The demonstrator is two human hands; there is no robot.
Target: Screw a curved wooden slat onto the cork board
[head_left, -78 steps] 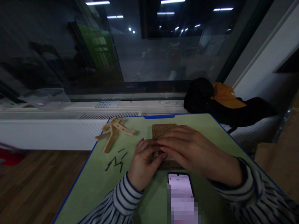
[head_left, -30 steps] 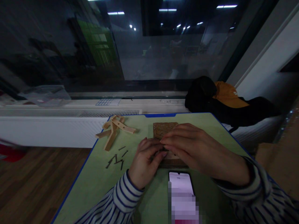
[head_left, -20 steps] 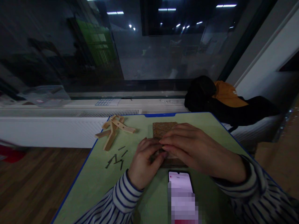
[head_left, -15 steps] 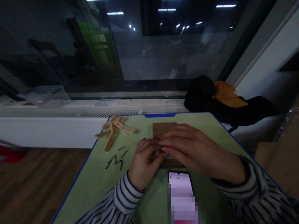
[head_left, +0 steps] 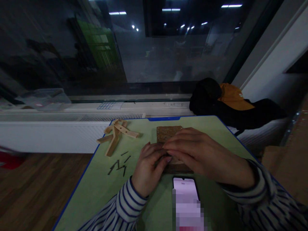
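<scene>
A brown wooden board (head_left: 166, 133) with cut-out shapes lies on the green table (head_left: 96, 189). My right hand (head_left: 199, 157) rests flat on top of it, fingers stretched out to the left. My left hand (head_left: 148, 168) sits at the board's near left edge, fingers curled and pinched against it; what they pinch is too small to make out. Both sleeves are striped.
A pile of light wooden strips (head_left: 116, 136) lies at the table's far left, with several small dark pins (head_left: 119, 165) scattered nearer. A lit phone (head_left: 186, 202) lies by the near edge. A black bag and an orange cap (head_left: 232, 96) sit on the sill at the right.
Almost nothing has moved. My hands stay on the board, with only slight shifts of the left fingers at its edge.
</scene>
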